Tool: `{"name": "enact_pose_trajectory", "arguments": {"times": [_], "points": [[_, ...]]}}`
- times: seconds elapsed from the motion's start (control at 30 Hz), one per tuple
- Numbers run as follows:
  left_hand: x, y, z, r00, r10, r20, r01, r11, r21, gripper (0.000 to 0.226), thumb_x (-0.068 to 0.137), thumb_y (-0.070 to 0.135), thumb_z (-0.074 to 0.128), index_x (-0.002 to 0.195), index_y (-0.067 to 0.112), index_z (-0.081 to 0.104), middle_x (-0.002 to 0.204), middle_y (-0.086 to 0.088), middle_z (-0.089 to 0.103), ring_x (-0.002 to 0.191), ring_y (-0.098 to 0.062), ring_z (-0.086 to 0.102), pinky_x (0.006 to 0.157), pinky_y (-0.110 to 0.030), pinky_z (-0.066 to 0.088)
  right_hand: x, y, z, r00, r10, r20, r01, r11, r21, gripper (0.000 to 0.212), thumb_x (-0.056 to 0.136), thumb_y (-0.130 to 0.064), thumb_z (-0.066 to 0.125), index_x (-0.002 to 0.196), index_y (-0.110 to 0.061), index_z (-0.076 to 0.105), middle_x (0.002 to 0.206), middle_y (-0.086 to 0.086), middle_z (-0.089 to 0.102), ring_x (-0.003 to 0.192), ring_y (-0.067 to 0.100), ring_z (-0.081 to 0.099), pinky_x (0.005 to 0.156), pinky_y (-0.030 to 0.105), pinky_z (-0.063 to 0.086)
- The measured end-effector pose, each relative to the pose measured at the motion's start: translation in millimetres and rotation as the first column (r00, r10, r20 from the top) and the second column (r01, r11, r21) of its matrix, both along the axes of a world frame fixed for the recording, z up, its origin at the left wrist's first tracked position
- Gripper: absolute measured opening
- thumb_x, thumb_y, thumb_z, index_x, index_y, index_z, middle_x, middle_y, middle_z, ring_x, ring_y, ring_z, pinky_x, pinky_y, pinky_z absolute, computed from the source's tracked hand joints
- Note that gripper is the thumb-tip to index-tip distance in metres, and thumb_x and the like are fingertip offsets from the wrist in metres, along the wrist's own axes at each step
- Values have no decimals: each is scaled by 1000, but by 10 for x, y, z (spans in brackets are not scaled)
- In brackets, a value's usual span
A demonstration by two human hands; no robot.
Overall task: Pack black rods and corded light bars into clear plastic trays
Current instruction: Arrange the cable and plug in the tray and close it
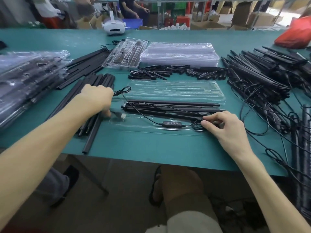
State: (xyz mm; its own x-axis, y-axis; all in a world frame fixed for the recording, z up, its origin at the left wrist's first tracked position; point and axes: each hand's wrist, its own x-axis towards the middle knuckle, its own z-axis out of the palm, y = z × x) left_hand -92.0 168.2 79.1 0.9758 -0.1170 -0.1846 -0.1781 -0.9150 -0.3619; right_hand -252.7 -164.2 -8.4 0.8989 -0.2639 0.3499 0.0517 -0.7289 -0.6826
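An open tray (175,90) of clear plastic lies on the green table (151,145), right in front of the person. In its near half lie long black rods (173,105) side by side, with a light bar (161,110) among them, all pointing left to right. The light bar's thin cord (144,115) runs across the tray's near edge, and the switch box (170,123) on it lies flat on the plastic.

At the tray's left end the left hand (99,98) reaches down with curled fingers and pinches the cord just beside its white-tipped plug (122,116). At the tray's right end the right hand (223,126) pinches a small coil of the same cord between thumb and forefinger, with the other fingers tucked in.

Left of the tray, loose rods (101,79) lie fanned on the table, partly under the left wrist. Further left sits a heap of packed trays (25,78). Just beyond the tray runs a row of short black pieces (176,72), and behind that a stack of empty trays (180,54) with one filled tray (124,54) beside it. Right of the tray is a tangled pile of corded light bars (262,78). Far beyond stand a white headset (114,26) and a red bag (296,34).
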Motion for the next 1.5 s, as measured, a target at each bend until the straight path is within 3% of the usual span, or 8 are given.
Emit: {"name": "enact_pose_trajectory", "arguments": {"times": [0.1, 0.2, 0.4, 0.53, 0.87, 1.07, 1.27, 1.5], "points": [[-18, 13, 144, 985, 19, -170, -23, 1000, -17, 64, 73, 44, 88, 125, 18, 60, 123, -3, 67, 115, -29, 61, 99, -39, 44, 2, 2, -4, 1000, -1, -1, 1, 1000, 4, 10, 86, -31, 77, 94, -26, 76, 91, -13, 64, 92, 11, 54, 73, 5, 35], [-1, -21, 255, 976, -14, -216, 2, 998, -57, 55, 83, 26, 82, 132, 12, 61, 127, -5, 67, 116, -29, 62, 103, -41, 48, -1, 10, -6, 1000, 1, -1, -1, 1000, 7, 10, 86, -31, 77, 94, -26, 76, 92, -14, 64, 92, 11, 54, 73, 5, 35], [-13, -348, 125, 931, -364, -36, 316, 849, -424, 23, 90, 15, 73, 112, 19, 68, 118, -7, 63, 100, -22, 60, 96, -36, 49, -12, 10, -5, 1000, -3, -2, 3, 1000, 1, 10, 86, -30, 78, 95, -25, 76, 92, -12, 65, 92, 12, 55, 74, 7, 36], [-20, -381, -122, 894, -449, 9, 399, 785, -474, 24, 85, 14, 79, 105, 21, 67, 107, -3, 48, 97, -18, 52, 93, -37, 47, -14, 18, 6, 1000, -2, -1, 2, 1000, 18, 10, 86, -28, 78, 94, -23, 76, 92, -10, 65, 91, 13, 55, 74, 4, 35], [-41, -163, -143, 836, -507, 210, 546, 732, -407, 19, 83, 41, 79, 84, 26, 68, 108, 3, 56, 106, -20, 52, 96, -41, 38, -3, 15, 6, 1000, 0, 1, 0, 1000, 25, 8, 87, -30, 78, 93, -25, 75, 91, -10, 65, 90, 13, 55, 74, 10, 36], [-70, -23, -66, 890, -450, 70, 411, 727, -550, 22, 82, 41, 79, 77, 24, 65, 80, 6, 66, 83, -19, 63, 79, -37, 51, 2, 4, -2, 1000, -3, 2, 3, 1000, 16, 10, 86, -30, 78, 94, -24, 76, 91, -10, 65, 89, 14, 55, 73, 8, 35], [-65, 113, -142, 914, -406, 0, 338, 761, -554, 38, 91, 56, 62, 70, 25, 64, 66, 4, 62, 67, -18, 58, 62, -31, 43, 1, 9, 3, 1000, 1, 3, -1, 1000, 23, 7, 86, -30, 78, 92, -26, 75, 90, -11, 65, 88, 12, 55, 72, 9, 34], [-52, 147, -162, 932, -336, 140, 364, 857, -365, 27, 96, 53, 57, 84, 30, 61, 86, 5, 68, 83, -22, 61, 68, -33, 43, 3, 11, -7, 1000, -4, -1, 4, 1000, 25, 8, 86, -30, 78, 93, -25, 76, 91, -11, 65, 90, 13, 55, 74, 9, 35]]}}
